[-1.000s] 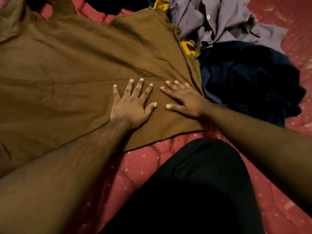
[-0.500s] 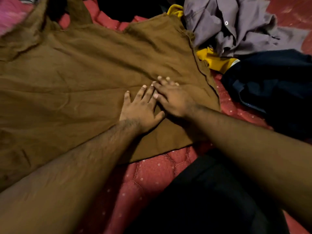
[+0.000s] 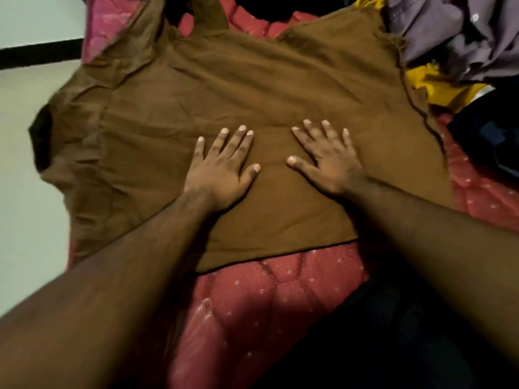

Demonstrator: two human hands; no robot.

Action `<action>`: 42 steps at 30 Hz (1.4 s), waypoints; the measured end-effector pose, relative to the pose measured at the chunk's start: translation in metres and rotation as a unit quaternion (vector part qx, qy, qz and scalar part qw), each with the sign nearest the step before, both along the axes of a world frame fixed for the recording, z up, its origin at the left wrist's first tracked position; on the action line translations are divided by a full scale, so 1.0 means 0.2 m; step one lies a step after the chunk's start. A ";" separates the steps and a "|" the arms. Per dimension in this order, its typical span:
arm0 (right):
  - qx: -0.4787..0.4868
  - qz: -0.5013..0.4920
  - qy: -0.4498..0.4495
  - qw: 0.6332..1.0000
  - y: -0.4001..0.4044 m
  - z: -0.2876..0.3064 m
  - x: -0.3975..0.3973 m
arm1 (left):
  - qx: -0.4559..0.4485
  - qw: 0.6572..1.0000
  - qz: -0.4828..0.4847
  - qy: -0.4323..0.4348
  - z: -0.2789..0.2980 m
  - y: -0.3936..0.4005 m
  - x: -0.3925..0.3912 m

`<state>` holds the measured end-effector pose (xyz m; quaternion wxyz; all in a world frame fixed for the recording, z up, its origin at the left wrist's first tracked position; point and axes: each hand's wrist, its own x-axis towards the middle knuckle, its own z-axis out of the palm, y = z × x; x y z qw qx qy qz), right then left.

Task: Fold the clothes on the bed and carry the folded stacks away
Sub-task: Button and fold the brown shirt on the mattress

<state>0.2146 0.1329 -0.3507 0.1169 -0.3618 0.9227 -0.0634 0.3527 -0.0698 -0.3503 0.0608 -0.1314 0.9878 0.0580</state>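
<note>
The bed (image 3: 280, 299), covered in a red quilted spread with small pale dots, fills most of the view. Spread flat across it lies a brown garment (image 3: 252, 88), its left part hanging past the bed's edge and its near hem lying just ahead of the person's dark-clad lap. At the upper right a heap of unfolded clothes sits against the garment's right edge: a grey-purple shirt (image 3: 449, 32) on top, a yellow piece (image 3: 438, 82) under it, a dark navy garment (image 3: 488, 136) nearer. The left hand (image 3: 222, 169) and right hand (image 3: 328, 161) press palm-down on the brown cloth, fingers straight and spread, each grip apart and holding nothing, thumbs pointing toward each other with a gap between.
</note>
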 end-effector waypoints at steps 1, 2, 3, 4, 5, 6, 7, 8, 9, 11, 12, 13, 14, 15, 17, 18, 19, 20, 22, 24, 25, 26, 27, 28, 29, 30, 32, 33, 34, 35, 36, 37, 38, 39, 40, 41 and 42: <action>0.013 -0.017 0.012 1.000 0.02 -0.01 -0.03 | -0.006 1.000 0.014 -0.003 0.01 -0.13 0.12; 0.024 -0.044 0.014 0.999 0.07 -0.01 -0.06 | -0.010 0.999 0.031 -0.009 0.01 -0.26 0.25; 0.032 -0.071 0.012 0.997 0.10 0.00 -0.09 | -0.010 0.998 0.055 -0.014 0.01 -0.38 0.37; 0.041 -0.087 0.011 0.995 0.11 0.02 -0.10 | -0.003 0.996 0.090 -0.018 0.04 -0.48 0.50; 0.051 -0.097 0.010 0.994 0.12 0.02 -0.10 | -0.001 0.992 0.125 -0.021 0.05 -0.53 0.61; 0.059 -0.104 0.012 0.993 0.11 0.03 -0.08 | -0.012 0.985 0.169 -0.007 0.07 -0.55 0.72; 0.066 -0.114 0.007 0.991 0.11 0.04 -0.06 | -0.023 0.974 0.224 0.021 0.08 -0.52 0.80; 0.071 -0.125 -0.001 0.990 0.10 0.06 -0.04 | -0.014 0.953 0.295 0.067 0.08 -0.47 0.85; 0.076 -0.127 -0.008 0.989 0.10 0.07 0.01 | 0.019 0.919 0.376 0.113 0.10 -0.40 0.90; 0.091 -0.108 -0.020 0.990 0.10 0.08 0.10 | 0.137 0.845 0.486 0.175 0.13 -0.30 0.97; 0.100 -0.094 -0.035 0.990 0.11 0.09 0.13 | 0.177 0.828 0.501 0.178 0.12 -0.28 1.00; 0.109 -0.083 -0.057 0.989 0.13 0.09 0.16 | 0.199 0.826 0.500 0.167 0.14 -0.26 1.03; 0.116 -0.072 -0.080 0.987 0.15 0.12 0.18 | 0.208 0.829 0.496 0.153 0.17 -0.24 1.06; 0.127 -0.069 -0.106 0.984 0.17 0.13 0.20 | 0.210 0.833 0.492 0.142 0.19 -0.21 1.09; 0.162 -0.069 -0.137 0.975 0.22 0.18 0.23 | 0.214 0.837 0.490 0.116 0.27 -0.13 1.12; 0.181 -0.070 -0.146 0.970 0.25 0.18 0.25 | 0.222 0.840 0.485 0.099 0.30 -0.09 1.14; 0.196 -0.069 -0.152 0.966 0.27 0.19 0.28 | 0.224 0.851 0.468 0.078 0.35 -0.04 1.16; 0.206 -0.068 -0.160 0.963 0.28 0.19 0.30 | 0.216 0.868 0.447 0.038 0.39 0.00 1.18; 0.214 -0.064 -0.163 0.961 0.29 0.22 0.34 | 0.146 0.902 0.398 -0.083 0.45 0.09 1.23; 0.218 -0.058 -0.164 0.960 0.29 0.23 0.36 | 0.075 0.917 0.348 -0.183 0.50 0.20 1.25; 0.219 -0.057 -0.165 0.960 0.29 0.23 0.37 | 0.067 0.920 0.327 -0.206 0.52 0.27 1.25; 0.219 -0.054 -0.164 0.961 0.29 0.24 0.37 | 0.069 0.924 0.311 -0.210 0.56 0.34 1.24; 0.217 -0.056 -0.163 0.961 0.28 0.24 0.37 | 0.075 0.929 0.299 -0.203 0.59 0.40 1.23; 0.213 -0.058 -0.163 0.962 0.27 0.25 0.36 | 0.089 0.934 0.291 -0.189 0.61 0.46 1.21; 0.212 -0.059 -0.160 0.962 0.27 0.25 0.36 | 0.109 0.935 0.285 -0.180 0.63 0.51 1.19; 0.211 -0.058 -0.155 0.963 0.26 0.24 0.36 | 0.127 0.934 0.280 -0.182 0.64 0.55 1.17; 0.206 -0.048 -0.136 0.968 0.26 0.24 0.38 | 0.136 0.921 0.278 -0.236 0.64 0.55 1.11; 0.203 -0.035 -0.127 0.970 0.25 0.24 0.39 | 0.123 0.917 0.278 -0.259 0.64 0.52 1.08; 0.197 -0.014 -0.120 0.973 0.25 0.25 0.41 | 0.097 0.922 0.280 -0.251 0.65 0.47 1.04; 0.190 0.005 -0.116 0.975 0.24 0.26 0.41 | 0.068 0.933 0.283 -0.213 0.68 0.42 0.99; 0.179 0.019 -0.114 0.977 0.25 0.27 0.41 | 0.038 0.949 0.275 -0.148 0.71 0.36 0.95; 0.176 0.026 -0.107 0.978 0.25 0.29 0.41 | 0.023 0.963 0.256 -0.082 0.72 0.30 0.90; 0.176 0.026 -0.097 0.979 0.26 0.30 0.41 | 0.026 0.972 0.230 -0.038 0.71 0.25 0.87; 0.187 0.015 -0.082 0.979 0.28 0.32 0.42 | 0.050 0.978 0.202 -0.030 0.67 0.22 0.84; 0.202 0.000 -0.070 0.977 0.29 0.33 0.43 | 0.074 0.980 0.177 -0.059 0.61 0.21 0.83; 0.215 -0.023 -0.057 0.975 0.30 0.36 0.44 | 0.083 0.978 0.156 -0.112 0.53 0.21 0.83; 0.210 -0.051 -0.038 0.976 0.32 0.37 0.44 | 0.084 0.973 0.145 -0.156 0.45 0.22 0.84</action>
